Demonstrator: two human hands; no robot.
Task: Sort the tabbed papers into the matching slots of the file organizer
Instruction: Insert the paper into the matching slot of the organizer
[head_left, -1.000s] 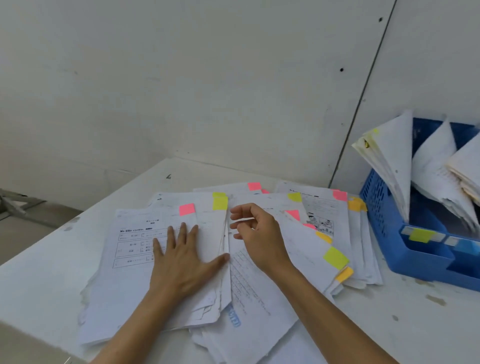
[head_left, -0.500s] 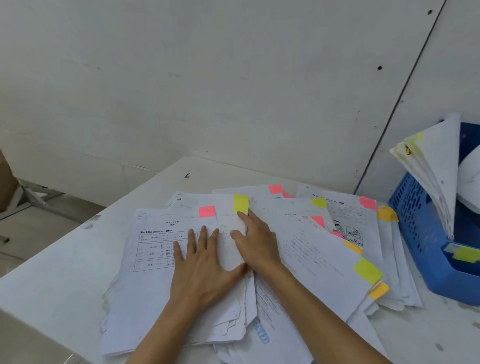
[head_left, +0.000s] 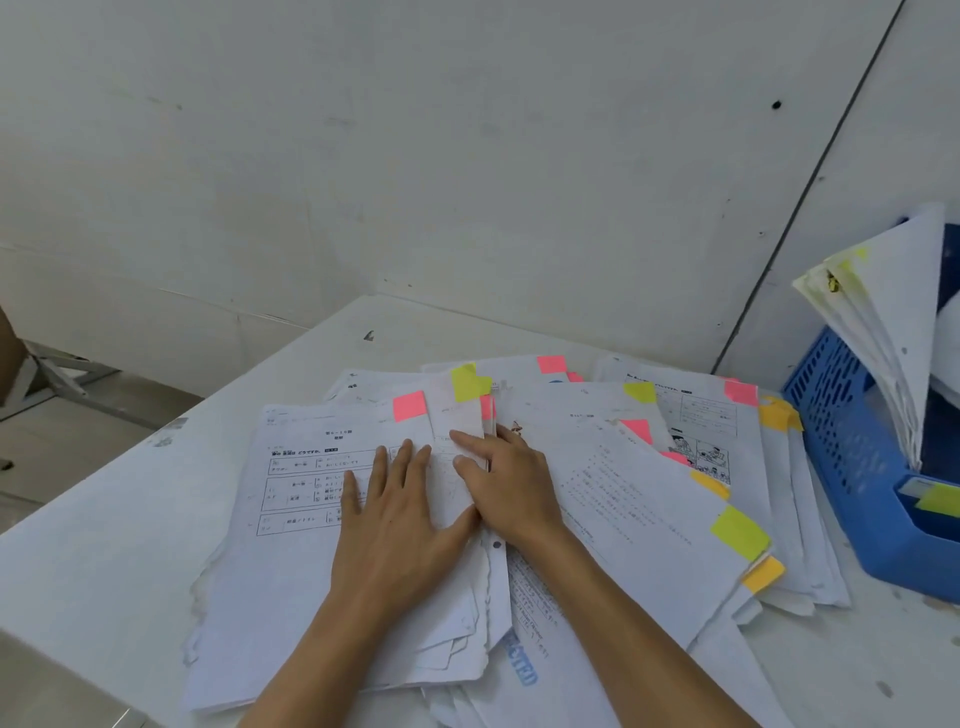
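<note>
Your left hand (head_left: 400, 525) lay flat, fingers spread, pressing on the pink-tabbed sheet (head_left: 311, 467) at the left of the loose papers (head_left: 649, 499) fanned over the white table (head_left: 104, 545). Just right of it, your right hand (head_left: 511, 488) pinched the right edge of the yellow-tabbed sheet (head_left: 457, 415), index and thumb on top, other fingers tucked behind. The blue file organizer (head_left: 852, 467) stood at far right, well apart from both hands, with filed papers (head_left: 893, 322) upright in it.

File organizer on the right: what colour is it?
The file organizer is blue. The head view, the only one, shows it at the right edge.
</note>
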